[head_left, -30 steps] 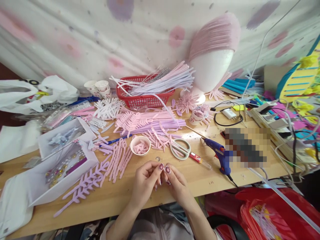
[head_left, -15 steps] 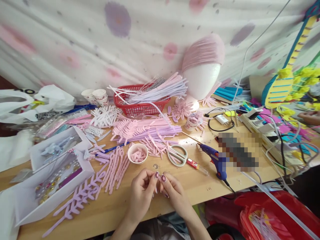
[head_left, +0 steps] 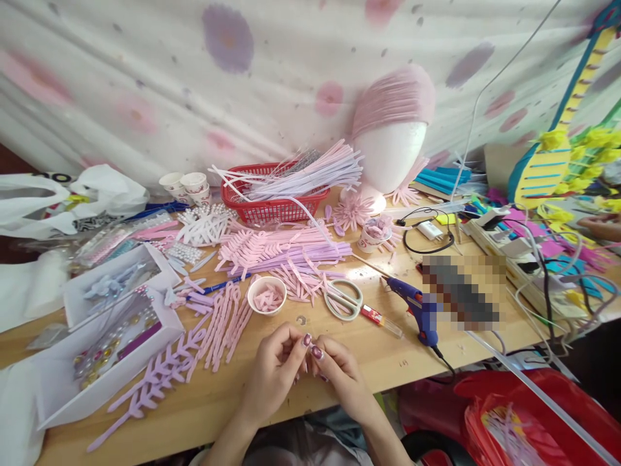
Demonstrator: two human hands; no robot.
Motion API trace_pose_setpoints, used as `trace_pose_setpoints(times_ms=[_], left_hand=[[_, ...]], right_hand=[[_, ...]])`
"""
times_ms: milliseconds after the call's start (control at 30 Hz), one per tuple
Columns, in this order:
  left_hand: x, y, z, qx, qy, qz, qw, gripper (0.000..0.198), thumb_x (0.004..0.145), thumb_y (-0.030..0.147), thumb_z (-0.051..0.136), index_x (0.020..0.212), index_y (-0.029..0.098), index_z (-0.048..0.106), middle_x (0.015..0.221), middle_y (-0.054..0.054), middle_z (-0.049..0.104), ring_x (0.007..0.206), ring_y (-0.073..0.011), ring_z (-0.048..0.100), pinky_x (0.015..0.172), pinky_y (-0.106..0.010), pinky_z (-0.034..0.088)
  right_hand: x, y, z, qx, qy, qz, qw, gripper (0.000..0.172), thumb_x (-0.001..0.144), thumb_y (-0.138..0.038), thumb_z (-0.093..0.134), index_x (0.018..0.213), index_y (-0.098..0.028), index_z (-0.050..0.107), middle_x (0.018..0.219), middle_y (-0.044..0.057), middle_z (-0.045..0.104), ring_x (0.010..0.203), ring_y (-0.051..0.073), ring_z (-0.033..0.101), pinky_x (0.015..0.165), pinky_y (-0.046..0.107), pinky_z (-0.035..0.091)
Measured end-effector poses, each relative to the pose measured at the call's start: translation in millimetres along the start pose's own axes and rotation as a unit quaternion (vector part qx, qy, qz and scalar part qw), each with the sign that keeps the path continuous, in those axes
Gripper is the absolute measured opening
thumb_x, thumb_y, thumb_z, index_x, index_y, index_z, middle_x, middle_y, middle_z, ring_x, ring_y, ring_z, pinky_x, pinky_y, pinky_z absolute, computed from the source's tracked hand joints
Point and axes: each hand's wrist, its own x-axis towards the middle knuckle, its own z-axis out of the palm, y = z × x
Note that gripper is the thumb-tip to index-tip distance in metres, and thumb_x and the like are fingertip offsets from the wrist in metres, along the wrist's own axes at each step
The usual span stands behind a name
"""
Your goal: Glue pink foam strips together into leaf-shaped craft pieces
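Note:
My left hand [head_left: 276, 366] and my right hand [head_left: 338, 369] meet above the front edge of the wooden table [head_left: 388, 362]. Thumbs and fingertips are pinched together, and whatever lies between them is hidden or too small to name. Just beyond my fingers stands a paper cup [head_left: 251, 304] with short pink fuzzy pieces [head_left: 269, 298] in it. Scissors [head_left: 343, 301] with pale handles lie past my right hand, beside a red-and-clear tube-like tool [head_left: 381, 321]. Twisted pink pipe cleaners [head_left: 226, 330] and lilac leafy stems [head_left: 155, 378] spread to the left of my left hand.
A blue glue gun [head_left: 417, 307] with a cord lies at right. Behind are a red basket [head_left: 276, 211] of pipe cleaners and a white mannequin head [head_left: 395, 152]. White boxes [head_left: 53, 395] of beads stand left; a power strip [head_left: 514, 259] is right. Another person's hand [head_left: 601, 226] shows far right.
My fingertips have shifted slightly against each other, the right thumb now a little lower than the left. Both hands stay pinched together in nearly the same place. The view has moved slightly.

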Motion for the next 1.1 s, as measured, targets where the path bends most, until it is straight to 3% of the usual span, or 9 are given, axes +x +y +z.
trace_pose_setpoints(times_ms=[267, 467, 533, 600, 700, 867, 967, 1100], left_hand=[[-4.6, -6.1, 11.2, 0.000, 0.049, 0.035, 0.998, 0.027, 0.089, 0.036, 0.053, 0.068, 0.019, 0.050, 0.053, 0.006, 0.049, 0.045, -0.0073, 0.048, 0.045, -0.017, 0.039], [-8.4, -6.5, 8.5, 0.024, 0.060, 0.069, 0.996, 0.025, 0.090, 0.033, 0.052, 0.070, 0.019, 0.051, 0.054, 0.006, 0.050, 0.045, -0.0078, 0.049, 0.046, -0.018, 0.041], [-8.6, -2.1, 2.3, 0.035, 0.097, 0.090, 0.991, 0.023, 0.090, 0.032, 0.052, 0.071, 0.020, 0.051, 0.052, 0.007, 0.049, 0.044, -0.0079, 0.049, 0.045, -0.018, 0.040], [-5.8, 5.4, -7.8, 0.058, 0.170, 0.118, 0.977, 0.022, 0.089, 0.032, 0.053, 0.071, 0.020, 0.050, 0.050, 0.008, 0.047, 0.042, -0.0080, 0.046, 0.043, -0.018, 0.038], [5.3, 17.3, -28.1, 0.123, 0.249, 0.153, 0.948, 0.023, 0.088, 0.031, 0.053, 0.068, 0.021, 0.047, 0.048, 0.008, 0.044, 0.039, -0.0086, 0.042, 0.040, -0.019, 0.034], [22.4, 20.0, -56.1, 0.297, 0.252, 0.120, 0.913, 0.026, 0.088, 0.032, 0.051, 0.064, 0.021, 0.047, 0.047, 0.006, 0.050, 0.045, -0.0113, 0.049, 0.049, -0.022, 0.035], [18.7, 14.0, -61.4, 0.289, 0.268, 0.120, 0.911, 0.028, 0.088, 0.033, 0.049, 0.063, 0.022, 0.046, 0.047, 0.005, 0.051, 0.045, -0.0117, 0.050, 0.050, -0.022, 0.036], [8.7, 8.9, -61.3, 0.244, 0.280, 0.137, 0.918, 0.029, 0.088, 0.033, 0.051, 0.062, 0.022, 0.046, 0.047, 0.006, 0.049, 0.043, -0.0104, 0.047, 0.047, -0.021, 0.036]], right_hand=[[0.4, 7.8, 4.7, -0.012, 0.133, -0.030, 0.991, 0.040, 0.096, -0.042, 0.044, 0.064, -0.019, 0.049, 0.060, -0.004, 0.042, 0.057, 0.011, 0.039, 0.057, 0.026, 0.031], [1.4, 4.2, 3.7, -0.023, 0.128, -0.027, 0.991, 0.039, 0.097, -0.043, 0.043, 0.066, -0.019, 0.050, 0.061, -0.003, 0.043, 0.057, 0.011, 0.039, 0.056, 0.025, 0.031], [2.4, 3.1, -2.8, -0.035, 0.135, -0.030, 0.990, 0.039, 0.096, -0.043, 0.042, 0.066, -0.019, 0.049, 0.060, -0.003, 0.042, 0.057, 0.012, 0.038, 0.056, 0.026, 0.030], [4.6, -0.1, -13.0, -0.066, 0.166, -0.035, 0.983, 0.040, 0.095, -0.045, 0.043, 0.065, -0.020, 0.048, 0.059, -0.004, 0.041, 0.056, 0.012, 0.037, 0.055, 0.026, 0.029], [11.9, -11.0, -31.3, -0.159, 0.216, -0.040, 0.963, 0.039, 0.092, -0.045, 0.047, 0.062, -0.020, 0.047, 0.058, -0.004, 0.040, 0.056, 0.012, 0.038, 0.055, 0.026, 0.029], [38.0, -35.7, -53.7, -0.355, 0.214, -0.013, 0.910, 0.032, 0.091, -0.040, 0.046, 0.066, -0.020, 0.048, 0.058, -0.003, 0.044, 0.056, 0.014, 0.042, 0.053, 0.025, 0.029], [58.0, -43.5, -58.2, -0.457, 0.195, 0.035, 0.867, 0.020, 0.089, -0.033, 0.047, 0.081, -0.019, 0.058, 0.055, -0.003, 0.051, 0.053, 0.015, 0.048, 0.052, 0.025, 0.030], [82.3, -42.7, -56.9, -0.537, 0.162, 0.092, 0.822, 0.023, 0.087, -0.029, 0.048, 0.091, -0.017, 0.066, 0.058, 0.002, 0.063, 0.054, 0.017, 0.055, 0.053, 0.025, 0.031]])
